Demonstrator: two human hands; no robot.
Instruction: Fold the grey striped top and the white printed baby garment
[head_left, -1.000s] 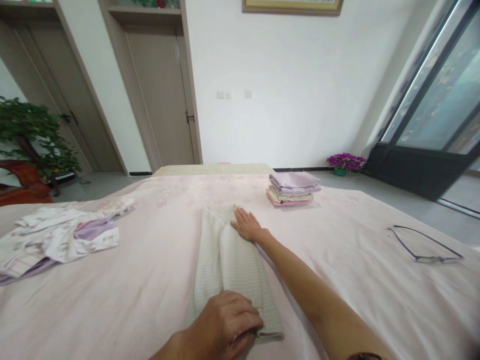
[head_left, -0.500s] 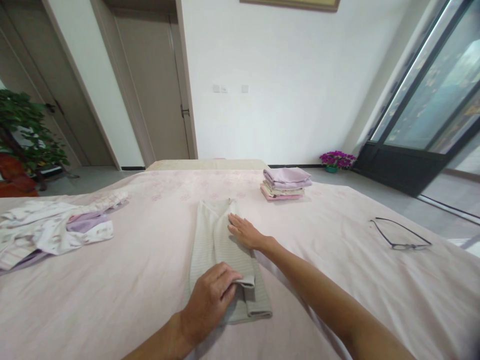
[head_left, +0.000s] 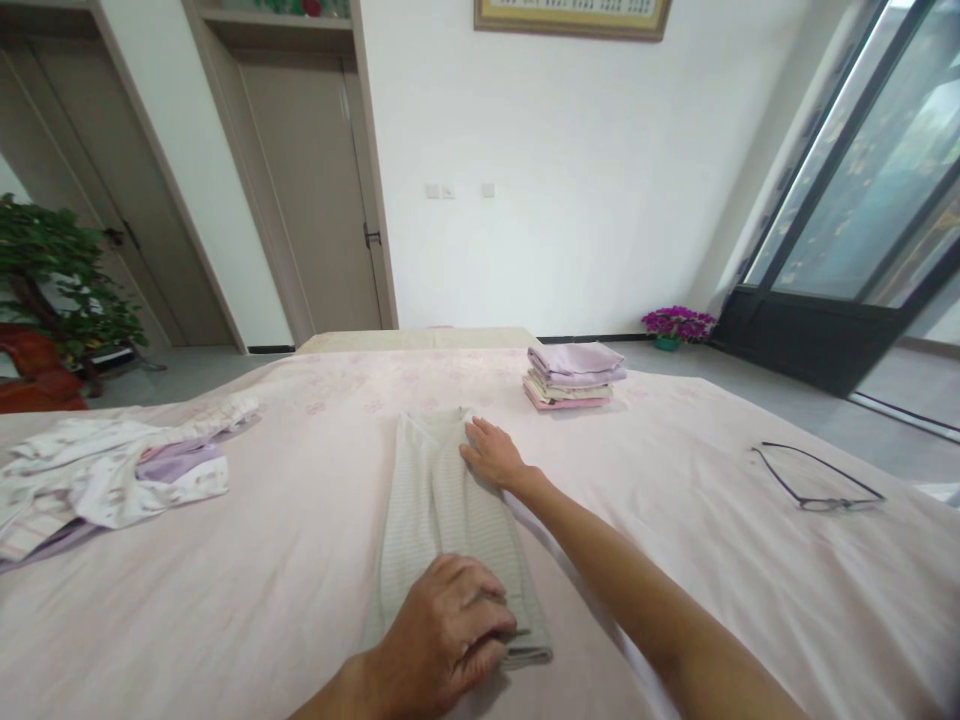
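A pale grey-green striped garment (head_left: 424, 500) lies folded into a long strip in front of me, its V-shaped neckline at the far end. My left hand (head_left: 457, 630) is closed over its near end, fingers curled on a fold of the fabric at the lower right; the fingertips are partly hidden. Farther up, my right hand (head_left: 491, 452) rests flat on the garment's right edge near the neckline, fingers stretched out.
A pink sheet (head_left: 300, 560) covers the surface. Crumpled clothes (head_left: 112, 470) lie on the left. Behind my right hand sits a stack of folded clothes (head_left: 574, 375), lilac on top. Eyeglasses (head_left: 821, 480) rest at the right.
My left hand has moved toward the near right corner, bringing the fold of fabric down onto the garment. My right hand stays near the neckline. The view has tilted up slightly.
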